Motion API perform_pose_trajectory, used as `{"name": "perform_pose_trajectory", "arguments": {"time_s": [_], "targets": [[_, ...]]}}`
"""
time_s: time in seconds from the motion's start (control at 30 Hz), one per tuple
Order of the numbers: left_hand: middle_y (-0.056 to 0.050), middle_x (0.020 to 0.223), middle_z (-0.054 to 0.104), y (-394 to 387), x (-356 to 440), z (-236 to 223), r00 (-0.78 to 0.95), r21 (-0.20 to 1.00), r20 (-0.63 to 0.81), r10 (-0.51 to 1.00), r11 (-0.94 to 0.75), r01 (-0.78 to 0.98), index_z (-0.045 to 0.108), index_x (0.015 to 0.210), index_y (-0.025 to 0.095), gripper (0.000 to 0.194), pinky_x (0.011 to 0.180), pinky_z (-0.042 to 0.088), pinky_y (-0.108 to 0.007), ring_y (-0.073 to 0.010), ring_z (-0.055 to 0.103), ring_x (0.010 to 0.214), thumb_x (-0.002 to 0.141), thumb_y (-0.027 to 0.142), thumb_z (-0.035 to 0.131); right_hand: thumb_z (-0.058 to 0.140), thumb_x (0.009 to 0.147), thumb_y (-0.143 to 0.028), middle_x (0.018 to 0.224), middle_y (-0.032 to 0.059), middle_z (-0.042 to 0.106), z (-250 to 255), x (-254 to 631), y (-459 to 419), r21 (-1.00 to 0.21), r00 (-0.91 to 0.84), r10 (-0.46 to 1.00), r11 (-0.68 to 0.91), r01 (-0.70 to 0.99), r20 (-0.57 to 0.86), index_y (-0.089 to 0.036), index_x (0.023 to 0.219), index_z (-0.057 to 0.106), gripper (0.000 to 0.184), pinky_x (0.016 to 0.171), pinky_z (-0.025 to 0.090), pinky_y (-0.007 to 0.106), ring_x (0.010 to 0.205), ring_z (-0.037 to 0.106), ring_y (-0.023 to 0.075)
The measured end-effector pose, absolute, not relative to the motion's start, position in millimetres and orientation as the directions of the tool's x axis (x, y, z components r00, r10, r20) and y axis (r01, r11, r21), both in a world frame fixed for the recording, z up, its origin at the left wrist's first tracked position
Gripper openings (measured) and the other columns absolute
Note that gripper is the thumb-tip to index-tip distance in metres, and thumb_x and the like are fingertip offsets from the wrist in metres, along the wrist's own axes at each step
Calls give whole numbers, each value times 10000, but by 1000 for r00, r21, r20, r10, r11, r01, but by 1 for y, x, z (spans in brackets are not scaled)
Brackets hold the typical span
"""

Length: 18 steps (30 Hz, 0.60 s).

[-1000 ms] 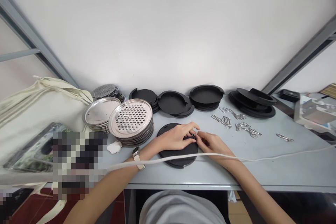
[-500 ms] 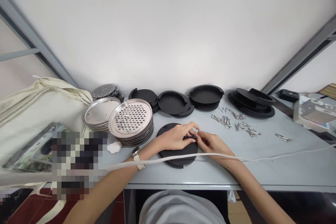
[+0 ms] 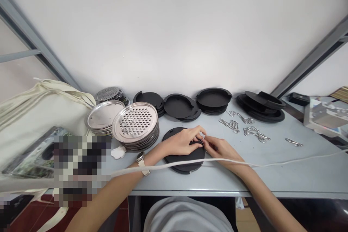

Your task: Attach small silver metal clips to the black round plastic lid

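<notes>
A round black plate (image 3: 185, 166) with a small slot lies on the table in front of me. My left hand (image 3: 187, 140) rests over it, thumb and fingers curled in a pinch at its right edge. Against those fingertips, my right hand (image 3: 219, 148) pinches from the right. Between them shows a bit of a small metal wire clip (image 3: 201, 140), mostly covered by fingers. Loose wire clips (image 3: 255, 133) lie in small heaps to the right, with a few more (image 3: 293, 142) farther right.
Stacked metal grater discs (image 3: 136, 121) and plain metal discs (image 3: 104, 114) stand left. Black round trays (image 3: 213, 98) line the wall, with more black parts (image 3: 261, 107) at right. A white cord (image 3: 261, 166) crosses above my forearms. A cloth bag (image 3: 46, 105) sits far left.
</notes>
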<state>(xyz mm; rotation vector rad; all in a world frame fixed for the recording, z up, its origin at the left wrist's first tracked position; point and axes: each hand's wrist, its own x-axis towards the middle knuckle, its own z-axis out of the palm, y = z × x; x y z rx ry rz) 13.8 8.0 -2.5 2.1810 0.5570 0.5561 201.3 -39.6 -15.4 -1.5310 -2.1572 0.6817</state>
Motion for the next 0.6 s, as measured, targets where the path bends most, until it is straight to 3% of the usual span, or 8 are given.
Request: {"name": "perform_pose_trajectory", "arguments": {"time_s": [0.6], "targets": [[-63,1041,625,10,11,-3,816,781,207,540,-593,194,403,1160,192,394,845,488,-257,-131,613,927,808,94,552,354,906,-345,556,-31,471,-14,202,-41,-596,-300,953,262,759,36,-188,649,466,322,486,306,210,510,403,98]]}}
